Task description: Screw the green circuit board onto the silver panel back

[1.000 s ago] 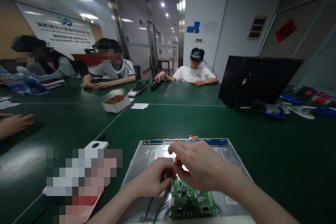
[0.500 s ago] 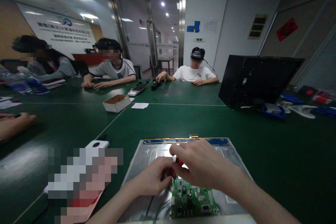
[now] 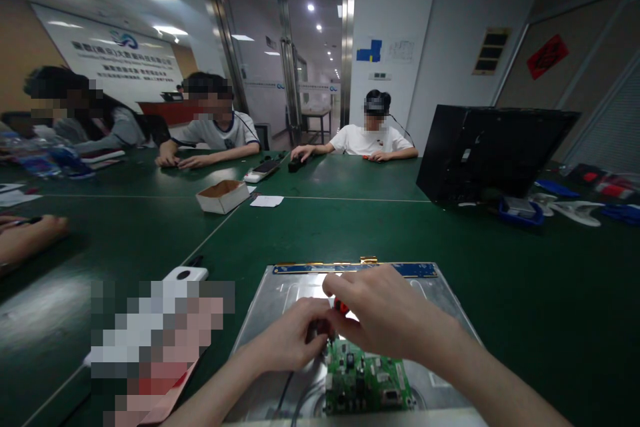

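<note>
My right hand (image 3: 390, 315) is closed around a red-and-black screwdriver (image 3: 341, 307), of which only a bit of the handle shows between the fingers. Its tip is hidden behind my hands. Beside it, my left hand (image 3: 295, 335) has its fingers curled together at the upper left corner of a green circuit board (image 3: 370, 377); what they pinch, if anything, is hidden. The board lies on the near part of a silver metal panel (image 3: 280, 290). Along the panel's far edge runs a narrow blue circuit strip (image 3: 423, 270). Grey cables (image 3: 306, 400) lie left of the board.
A white device (image 3: 180, 277) and a blurred pink item (image 3: 187, 340) lie left of the panel. Farther off are an open cardboard box (image 3: 223, 198), a paper (image 3: 267, 201), a black monitor (image 3: 493, 153) and a blue tray (image 3: 520, 212). Several co-workers sit around the green table (image 3: 360, 230).
My hands stay almost in place, with the red handle turned slightly in my right fingers. Across the table, a co-worker's hand has lowered onto a black object.
</note>
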`<state>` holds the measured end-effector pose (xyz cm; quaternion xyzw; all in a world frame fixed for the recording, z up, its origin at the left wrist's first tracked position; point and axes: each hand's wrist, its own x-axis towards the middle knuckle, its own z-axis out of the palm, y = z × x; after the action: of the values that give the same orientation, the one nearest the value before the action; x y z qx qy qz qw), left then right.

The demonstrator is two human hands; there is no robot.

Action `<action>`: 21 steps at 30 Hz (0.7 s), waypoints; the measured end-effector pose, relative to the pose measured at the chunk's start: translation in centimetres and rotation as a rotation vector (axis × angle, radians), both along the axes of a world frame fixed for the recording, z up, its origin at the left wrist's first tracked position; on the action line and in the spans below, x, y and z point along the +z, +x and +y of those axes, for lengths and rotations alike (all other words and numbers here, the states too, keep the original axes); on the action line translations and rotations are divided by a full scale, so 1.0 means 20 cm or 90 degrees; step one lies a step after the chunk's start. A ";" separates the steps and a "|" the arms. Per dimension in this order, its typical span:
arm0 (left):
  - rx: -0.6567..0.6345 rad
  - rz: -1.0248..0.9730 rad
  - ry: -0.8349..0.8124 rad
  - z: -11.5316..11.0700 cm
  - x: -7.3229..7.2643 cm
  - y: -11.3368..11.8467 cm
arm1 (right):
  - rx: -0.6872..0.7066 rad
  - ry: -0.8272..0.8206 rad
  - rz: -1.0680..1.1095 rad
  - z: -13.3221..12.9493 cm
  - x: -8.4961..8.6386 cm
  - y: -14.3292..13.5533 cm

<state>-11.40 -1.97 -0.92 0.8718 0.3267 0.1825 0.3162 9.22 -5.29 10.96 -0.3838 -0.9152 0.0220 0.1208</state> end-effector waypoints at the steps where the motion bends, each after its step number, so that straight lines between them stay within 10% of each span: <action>1: 0.000 -0.002 0.000 0.00 0.00 0.00 | 0.001 -0.003 0.011 0.00 0.00 0.00; 21: -0.007 -0.004 -0.001 0.00 -0.04 -0.01 | 0.033 0.003 0.019 -0.01 -0.01 0.00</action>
<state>-11.65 -1.91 -1.71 0.8729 0.3210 0.1830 0.3185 9.13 -5.45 10.82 -0.3592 -0.9231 0.0288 0.1346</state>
